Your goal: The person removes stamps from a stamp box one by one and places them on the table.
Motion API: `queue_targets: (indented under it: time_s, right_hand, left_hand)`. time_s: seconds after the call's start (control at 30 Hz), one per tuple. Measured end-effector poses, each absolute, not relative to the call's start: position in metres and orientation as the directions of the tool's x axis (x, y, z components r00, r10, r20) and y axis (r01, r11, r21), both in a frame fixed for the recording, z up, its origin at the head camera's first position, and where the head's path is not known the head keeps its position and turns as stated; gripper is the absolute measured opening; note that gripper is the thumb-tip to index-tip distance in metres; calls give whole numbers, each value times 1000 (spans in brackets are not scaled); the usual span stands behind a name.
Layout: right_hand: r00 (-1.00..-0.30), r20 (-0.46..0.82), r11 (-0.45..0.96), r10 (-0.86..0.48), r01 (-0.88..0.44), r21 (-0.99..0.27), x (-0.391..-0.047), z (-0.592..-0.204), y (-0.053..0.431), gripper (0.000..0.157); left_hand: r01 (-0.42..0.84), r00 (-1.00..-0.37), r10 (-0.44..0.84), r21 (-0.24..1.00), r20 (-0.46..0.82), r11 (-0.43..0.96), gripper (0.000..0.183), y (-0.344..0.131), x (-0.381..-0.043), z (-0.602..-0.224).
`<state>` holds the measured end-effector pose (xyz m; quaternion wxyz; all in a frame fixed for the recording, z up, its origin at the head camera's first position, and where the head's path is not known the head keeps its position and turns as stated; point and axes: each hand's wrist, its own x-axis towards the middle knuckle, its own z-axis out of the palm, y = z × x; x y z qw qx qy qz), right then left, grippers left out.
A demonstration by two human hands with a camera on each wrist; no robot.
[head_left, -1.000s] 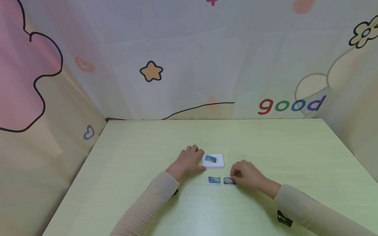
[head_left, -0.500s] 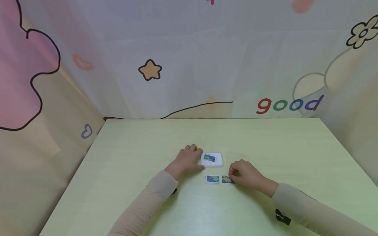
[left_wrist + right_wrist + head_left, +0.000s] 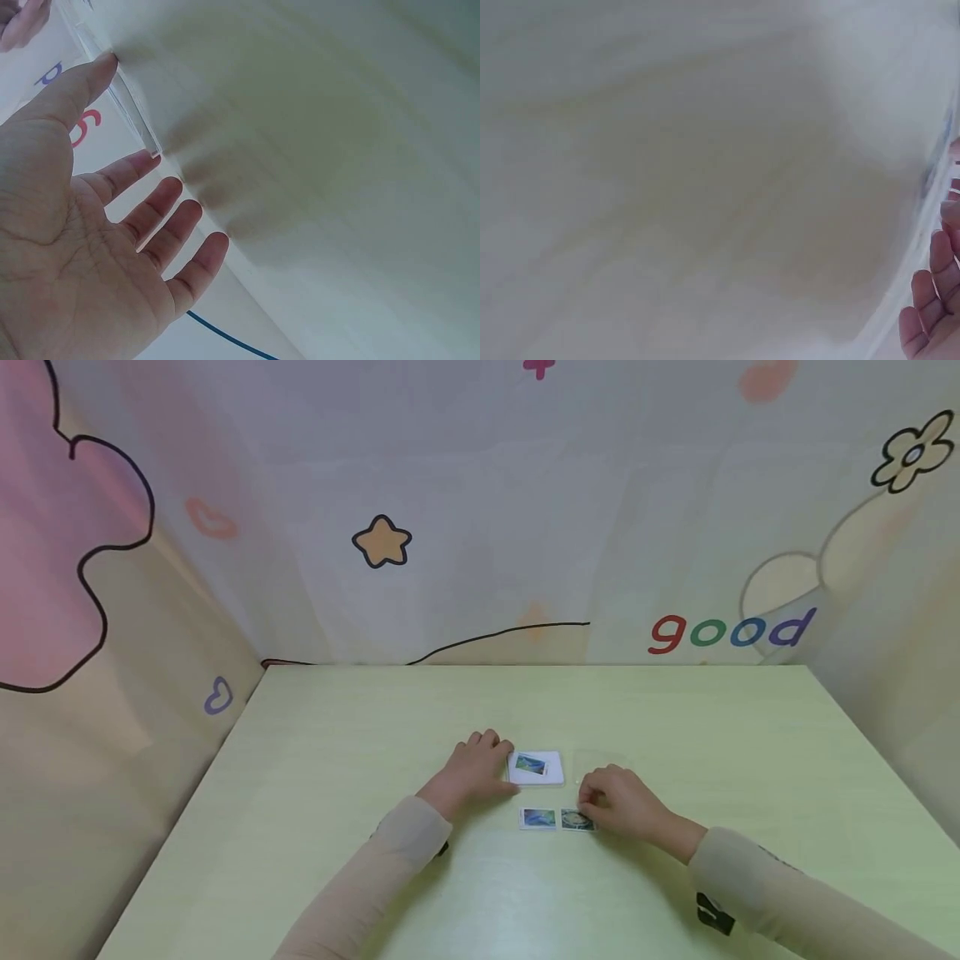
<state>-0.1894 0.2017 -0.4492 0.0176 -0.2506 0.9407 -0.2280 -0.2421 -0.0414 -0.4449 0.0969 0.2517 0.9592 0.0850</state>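
A white stack in a thin clear case [image 3: 553, 770] lies flat in the middle of the table in the head view, with a tilted picture card on it. My left hand [image 3: 474, 768] touches the case's left side with thumb and index finger spread; the left wrist view shows its fingers loosely extended. Below the case, a blue-green picture card [image 3: 538, 818] lies to the left of a darker picture card [image 3: 576, 820]. My right hand [image 3: 621, 800] pinches the darker card's right end between thumb and index finger, partly hiding it. The right wrist view catches only its fingers [image 3: 924, 296].
A clear plastic lid or tray [image 3: 597, 753], faint against the table [image 3: 360, 718], lies right of the case, just beyond my right hand. A printed cloth backdrop [image 3: 465, 527] rises behind the table and along both sides.
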Motion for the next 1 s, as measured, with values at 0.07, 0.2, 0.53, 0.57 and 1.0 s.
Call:
queue_targets:
  time_s: [0.07,0.2,0.53,0.57,1.0]
  right_hand:
    - [-877,83,770,-473,-457,-446,-190,-448,200,12]
    - [-884,77,766,-461,-440,-469,-192,-443,198,13]
    - [-881,77,755,-467,-442,-484,-198,-431,195,7]
    - [-880,79,755,-469,-446,-480,-198,-431,195,6]
    - [-898,118,773,-424,-427,-469,-200,-435,186,14]
  left_hand:
    - [464,-857,496,208,-141,861,61,-43,-241,-445]
    - [469,-856,499,202,-138,860,62,-43,-241,-445]
    - [468,-856,499,202,-139,860,62,-44,-242,-445]
    - [469,-856,499,203,-138,860,62,-44,-242,-444]
    - [476,-855,501,184,-133,860,62,-43,-243,-449]
